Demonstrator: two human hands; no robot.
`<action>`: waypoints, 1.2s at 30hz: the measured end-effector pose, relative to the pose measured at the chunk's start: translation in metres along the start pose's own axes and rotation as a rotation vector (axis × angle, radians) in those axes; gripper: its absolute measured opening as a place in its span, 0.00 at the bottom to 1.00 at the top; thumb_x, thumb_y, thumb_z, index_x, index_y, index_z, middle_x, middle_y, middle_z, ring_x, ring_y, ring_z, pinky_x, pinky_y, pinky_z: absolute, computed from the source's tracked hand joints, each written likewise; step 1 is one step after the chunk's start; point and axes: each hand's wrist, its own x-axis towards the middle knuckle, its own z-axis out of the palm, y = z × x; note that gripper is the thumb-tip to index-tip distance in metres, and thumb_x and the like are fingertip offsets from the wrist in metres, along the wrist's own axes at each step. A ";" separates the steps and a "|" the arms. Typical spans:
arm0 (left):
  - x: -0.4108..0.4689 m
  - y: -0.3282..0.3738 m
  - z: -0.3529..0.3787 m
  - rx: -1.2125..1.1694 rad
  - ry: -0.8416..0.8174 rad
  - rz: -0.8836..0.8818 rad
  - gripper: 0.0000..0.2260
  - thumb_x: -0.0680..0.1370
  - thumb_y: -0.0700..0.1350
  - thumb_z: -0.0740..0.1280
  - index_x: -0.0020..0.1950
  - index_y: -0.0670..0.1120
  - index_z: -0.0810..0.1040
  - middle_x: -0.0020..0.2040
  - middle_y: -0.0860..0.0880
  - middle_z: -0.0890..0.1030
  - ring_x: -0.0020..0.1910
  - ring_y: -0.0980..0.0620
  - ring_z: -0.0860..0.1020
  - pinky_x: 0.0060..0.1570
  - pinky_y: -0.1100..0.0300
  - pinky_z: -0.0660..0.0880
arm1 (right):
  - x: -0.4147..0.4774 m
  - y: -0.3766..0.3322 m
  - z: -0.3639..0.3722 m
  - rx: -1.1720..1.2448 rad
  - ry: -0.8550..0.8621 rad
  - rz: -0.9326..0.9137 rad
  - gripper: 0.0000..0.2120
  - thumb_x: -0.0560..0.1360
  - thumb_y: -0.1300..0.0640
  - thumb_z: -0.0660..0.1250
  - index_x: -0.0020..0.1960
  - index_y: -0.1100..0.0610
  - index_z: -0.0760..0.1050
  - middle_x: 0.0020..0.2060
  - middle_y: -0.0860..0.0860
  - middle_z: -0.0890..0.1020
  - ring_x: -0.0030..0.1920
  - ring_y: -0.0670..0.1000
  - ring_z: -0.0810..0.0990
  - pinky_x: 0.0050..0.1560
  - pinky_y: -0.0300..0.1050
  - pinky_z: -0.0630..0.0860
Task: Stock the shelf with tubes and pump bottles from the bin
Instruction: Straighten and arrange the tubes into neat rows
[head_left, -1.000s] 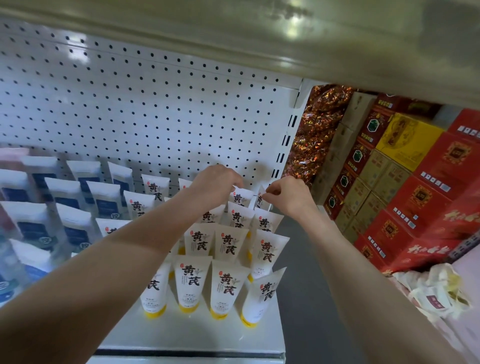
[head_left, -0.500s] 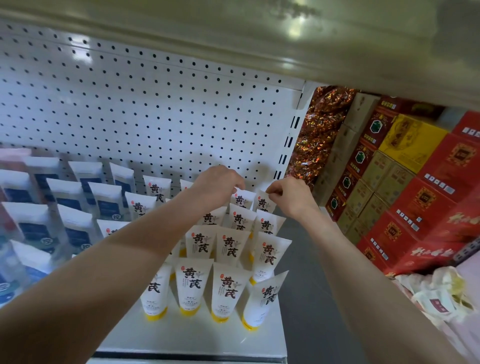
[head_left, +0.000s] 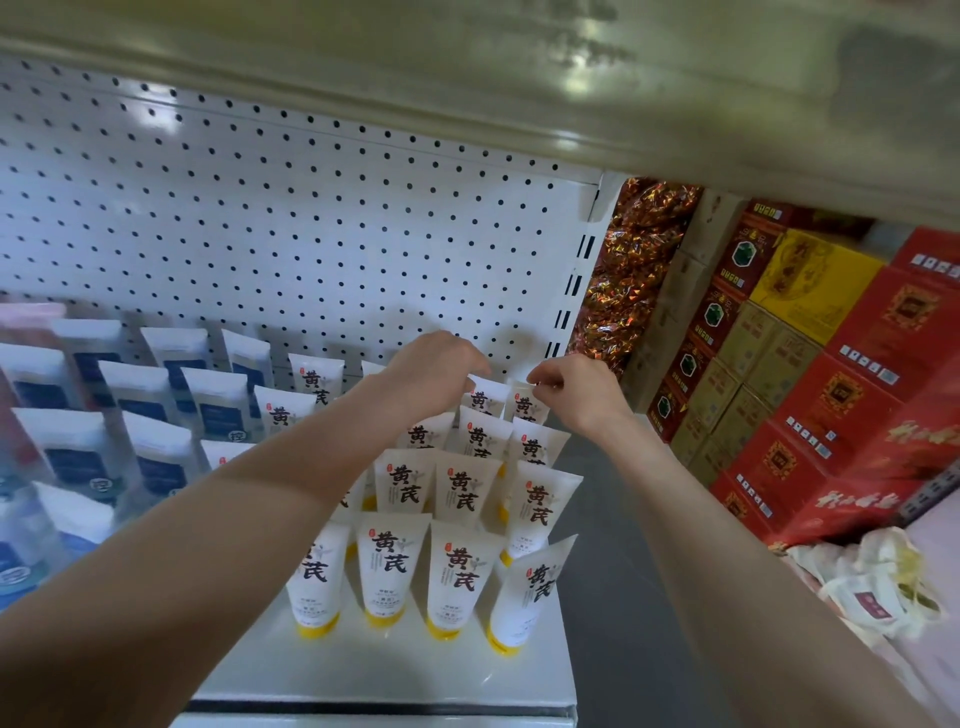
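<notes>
Still, the rear tube (head_left: 525, 406) is kept pinched at its flat crimped top by the right hand (head_left: 574, 387), barely shifted since before, left hand (head_left: 436, 370) curled over neighbouring tops, grip not discernible, glossy white yellow-capped tubes (head_left: 462, 566) stood cap-down in rows on the smooth white shelf (head_left: 395, 675), perforated pegboard (head_left: 311, 218) behind, red cartons (head_left: 857, 395) stacked alongside.

Red cartons (head_left: 857, 395) stacked at right, tan cartons (head_left: 748, 374) beside; shiny foil-wrapped packs (head_left: 623, 270) behind; crumpled white bags (head_left: 872, 587) below.

Shop aisle, pegboard-backed shelf (head_left: 395, 680) of cream tubes (head_left: 457, 571), stacked red gift boxes (head_left: 831, 410) beside
</notes>
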 end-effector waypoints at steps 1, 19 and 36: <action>-0.001 0.000 -0.001 0.000 0.003 0.006 0.16 0.78 0.38 0.65 0.63 0.54 0.79 0.57 0.52 0.81 0.59 0.50 0.75 0.56 0.52 0.74 | -0.001 -0.001 -0.001 0.003 0.010 -0.004 0.12 0.76 0.58 0.66 0.57 0.51 0.82 0.51 0.49 0.84 0.54 0.52 0.80 0.57 0.51 0.77; -0.069 0.025 -0.047 -0.063 0.262 0.163 0.17 0.80 0.43 0.64 0.69 0.49 0.73 0.67 0.49 0.76 0.66 0.47 0.71 0.64 0.55 0.68 | -0.063 -0.052 -0.032 0.059 0.299 -0.170 0.10 0.77 0.58 0.67 0.57 0.52 0.82 0.50 0.49 0.84 0.49 0.52 0.79 0.54 0.48 0.76; -0.203 0.046 -0.009 -0.441 0.691 0.238 0.13 0.76 0.37 0.66 0.59 0.47 0.78 0.56 0.50 0.77 0.55 0.49 0.76 0.55 0.58 0.72 | -0.215 -0.099 -0.006 0.278 0.692 -0.088 0.22 0.76 0.61 0.66 0.68 0.55 0.69 0.60 0.47 0.74 0.57 0.48 0.72 0.58 0.39 0.69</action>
